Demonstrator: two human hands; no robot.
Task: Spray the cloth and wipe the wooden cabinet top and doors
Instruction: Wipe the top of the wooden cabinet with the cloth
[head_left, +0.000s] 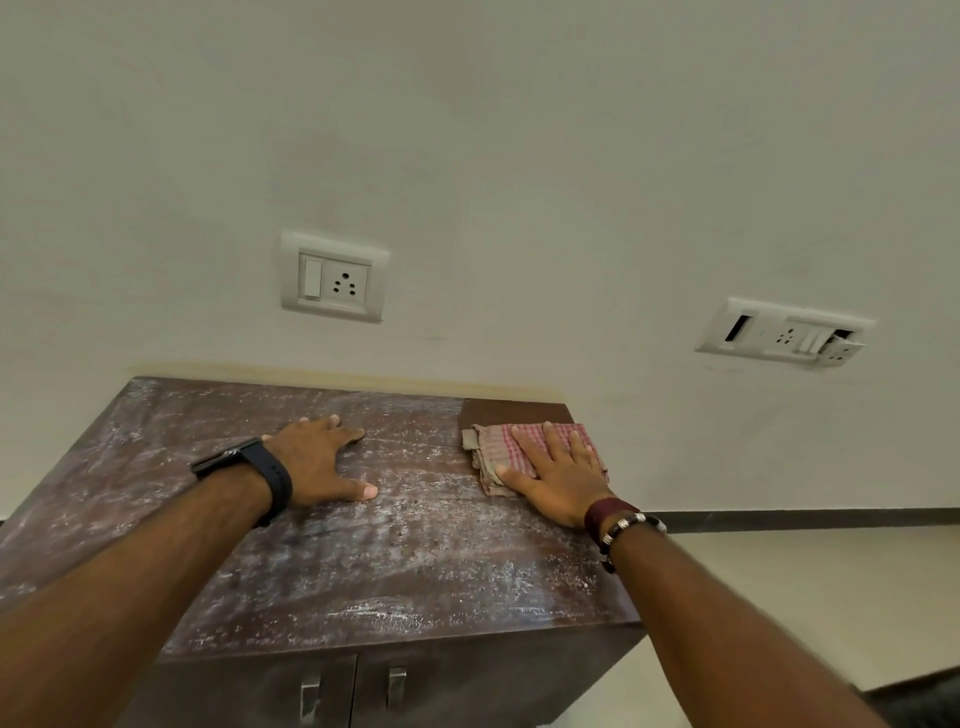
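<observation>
The dark wooden cabinet top is covered in whitish dust, except a clean dark patch at its far right corner. A folded red-and-white checked cloth lies near that corner. My right hand presses flat on the cloth with straight, spread fingers. My left hand rests flat on the dusty top near the middle, fingers spread, holding nothing. Two cabinet doors with metal handles show below the front edge. No spray bottle is in view.
A white wall rises right behind the cabinet, with a switch socket above it and a damaged socket plate to the right. Light floor lies to the right of the cabinet.
</observation>
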